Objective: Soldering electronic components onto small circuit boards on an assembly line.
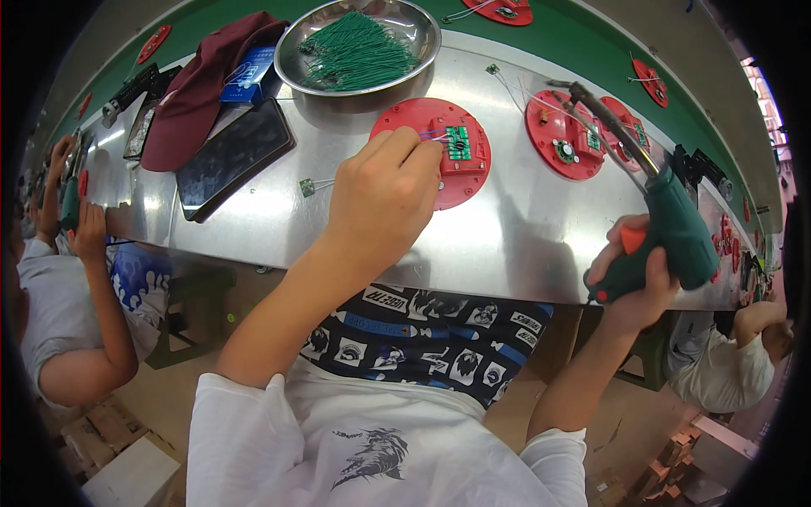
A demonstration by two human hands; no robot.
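Observation:
My left hand (382, 193) is closed in a pinch over a round red plastic housing (475, 179) on the metal bench. Thin wires (432, 135), bluish and pale, run from its fingertips to a small green circuit board (458, 144) on the housing; the hand hides the housing's left side. My right hand (649, 291) grips a dark green soldering gun (683, 226) with an orange trigger. Its metal tip points up and left, apart from the held wires, over another red housing (561, 150) with a green board and loose wires.
A steel bowl (287, 66) of green wires stands at the back. Left of it lie a maroon cap (190, 106), a blue box (249, 76) and a dark tablet-like slab (236, 156). More red housings (649, 82) sit on the green strip behind. Co-workers sit on both sides.

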